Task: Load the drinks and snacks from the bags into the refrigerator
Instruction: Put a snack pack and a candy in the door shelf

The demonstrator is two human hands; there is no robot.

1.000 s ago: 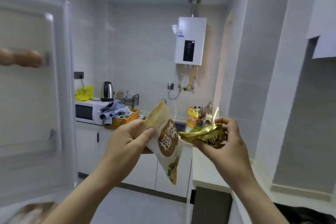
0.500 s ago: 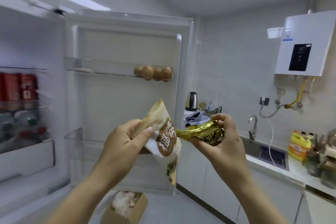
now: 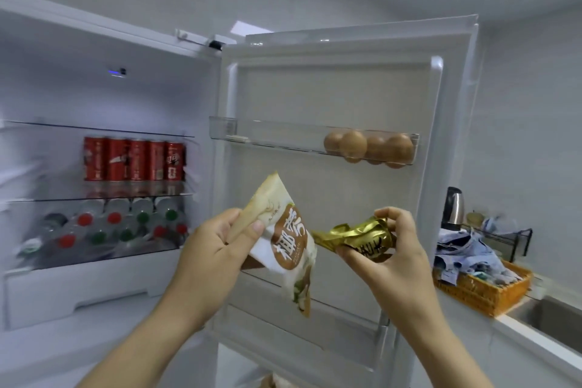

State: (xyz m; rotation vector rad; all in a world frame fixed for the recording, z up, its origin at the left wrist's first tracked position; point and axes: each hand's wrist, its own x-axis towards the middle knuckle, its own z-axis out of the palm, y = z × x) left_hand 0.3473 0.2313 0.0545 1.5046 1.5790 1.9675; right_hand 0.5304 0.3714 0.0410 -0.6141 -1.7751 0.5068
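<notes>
My left hand [image 3: 209, 253] grips a cream snack packet [image 3: 288, 244] with a brown round label, held tilted in front of the open refrigerator door [image 3: 333, 85]. My right hand [image 3: 389, 257] pinches a crumpled gold snack packet [image 3: 356, 235] just right of the cream one; their ends almost touch. The refrigerator [image 3: 104, 79] stands open at left. Red cans [image 3: 134, 159] line its middle shelf, and bottles with red and green caps [image 3: 119, 225] lie in the compartment below.
Several brown eggs [image 3: 370, 146] sit in the upper door bin. To the right are a kettle [image 3: 453, 209], an orange basket of cloths [image 3: 483, 285] on the counter and a sink edge [image 3: 544, 321]. A box lies on the floor below the door [image 3: 272, 383].
The view has swung left from the kitchen counter to the open refrigerator. Both hands kept hold of their packets and stayed close together in front of me.
</notes>
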